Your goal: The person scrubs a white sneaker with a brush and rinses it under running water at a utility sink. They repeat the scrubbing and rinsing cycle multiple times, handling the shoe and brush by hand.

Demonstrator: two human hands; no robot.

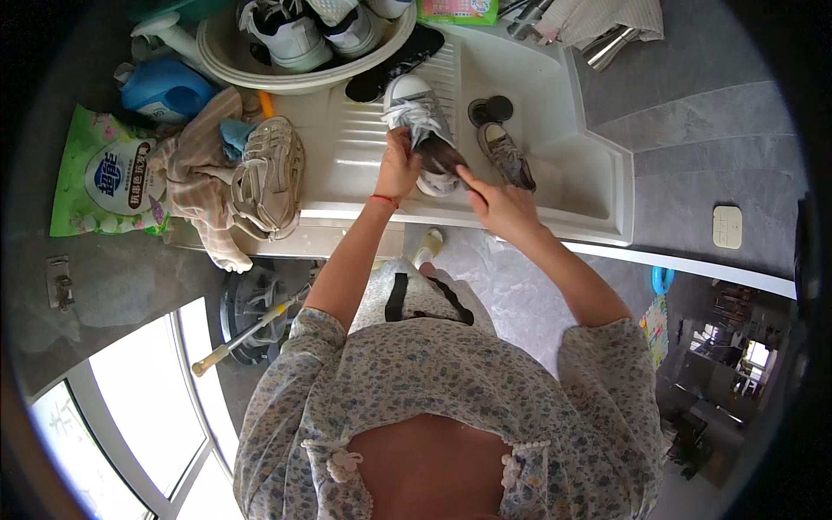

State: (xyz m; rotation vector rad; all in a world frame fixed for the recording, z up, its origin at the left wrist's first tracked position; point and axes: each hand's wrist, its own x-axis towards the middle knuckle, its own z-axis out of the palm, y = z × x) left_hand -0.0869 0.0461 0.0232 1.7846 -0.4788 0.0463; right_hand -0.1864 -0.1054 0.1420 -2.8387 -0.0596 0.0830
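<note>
A grey canvas sneaker [419,110] with a white toe cap and laces lies on the ribbed washboard [364,140] of a white sink. My left hand [398,166] grips its side near the laces. At the heel opening is my right hand [504,205], its fingers closed around something dark, perhaps a brush, that reaches into the shoe; the hand covers most of it. A second sneaker [504,153] lies in the basin beside the drain cover [499,108]. Beyond the held shoe rests a black insole [396,65] with white foam on it.
Several shoes [296,42] fill a round basin [292,83] at the back. To the left are a beige sandal-like shoe [270,175], a striped cloth [195,169], a blue bottle [166,91] and a green detergent bag [97,175]. The sink's front rim [565,227] runs before me.
</note>
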